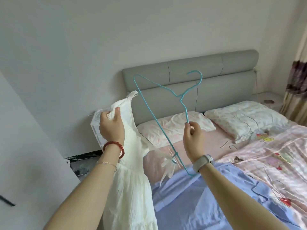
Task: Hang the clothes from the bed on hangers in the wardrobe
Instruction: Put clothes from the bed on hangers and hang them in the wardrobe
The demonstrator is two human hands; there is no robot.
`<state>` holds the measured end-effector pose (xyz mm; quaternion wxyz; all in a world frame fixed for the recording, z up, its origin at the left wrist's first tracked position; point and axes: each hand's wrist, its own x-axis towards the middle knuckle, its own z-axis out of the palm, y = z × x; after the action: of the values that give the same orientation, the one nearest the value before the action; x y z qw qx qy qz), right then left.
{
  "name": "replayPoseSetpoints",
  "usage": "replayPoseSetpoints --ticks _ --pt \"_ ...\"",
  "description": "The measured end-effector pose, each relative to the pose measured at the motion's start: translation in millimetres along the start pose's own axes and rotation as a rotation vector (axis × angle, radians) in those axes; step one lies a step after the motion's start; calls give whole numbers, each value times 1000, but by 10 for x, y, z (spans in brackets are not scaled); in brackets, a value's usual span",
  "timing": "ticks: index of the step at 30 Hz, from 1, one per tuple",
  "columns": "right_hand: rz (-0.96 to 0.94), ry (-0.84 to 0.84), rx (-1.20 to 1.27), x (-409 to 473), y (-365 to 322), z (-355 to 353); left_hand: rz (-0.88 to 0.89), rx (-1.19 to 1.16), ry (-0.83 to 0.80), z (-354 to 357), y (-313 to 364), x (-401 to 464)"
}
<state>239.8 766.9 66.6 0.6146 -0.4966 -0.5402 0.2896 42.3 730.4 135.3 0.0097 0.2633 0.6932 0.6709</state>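
Note:
My left hand [111, 126] grips the gathered top of a cream-white dress [131, 185], which hangs down in front of me at the left. My right hand [193, 140] pinches one arm of a teal wire hanger [159, 128], held tilted in the air with its hook [196, 76] up at the right. One white strap of the dress [167, 165] loops around the hanger's long bar near its lower end. A light blue garment [207, 196] lies spread on the bed [166, 151] below my right arm.
A grey padded headboard [191, 83] and two floral pillows [245, 118] are ahead. A pink patterned quilt [269, 165] covers the bed's right side. A white panel [29, 155] stands at the left, a white drawer unit [96, 128] behind the dress, a curtain [297, 80] at the far right.

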Motion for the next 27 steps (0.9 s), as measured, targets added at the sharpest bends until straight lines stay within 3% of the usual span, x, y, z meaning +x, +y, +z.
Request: replayPoseSetpoints --ticks 7,16,21,27 --pt "-47 184 13 1033 19 171 142 -67 -197 1167 394 373" --pt "-14 471 -210 2268 1027 -792 216 -87 -660 3269 307 -309" --pt "-24 413 -328 2561 1725 -1115 210 -47 -879 4080 -26 -563" --pt "163 195 -417 2441 2777 -850 118 453 -1078 4632 -1230 -572"
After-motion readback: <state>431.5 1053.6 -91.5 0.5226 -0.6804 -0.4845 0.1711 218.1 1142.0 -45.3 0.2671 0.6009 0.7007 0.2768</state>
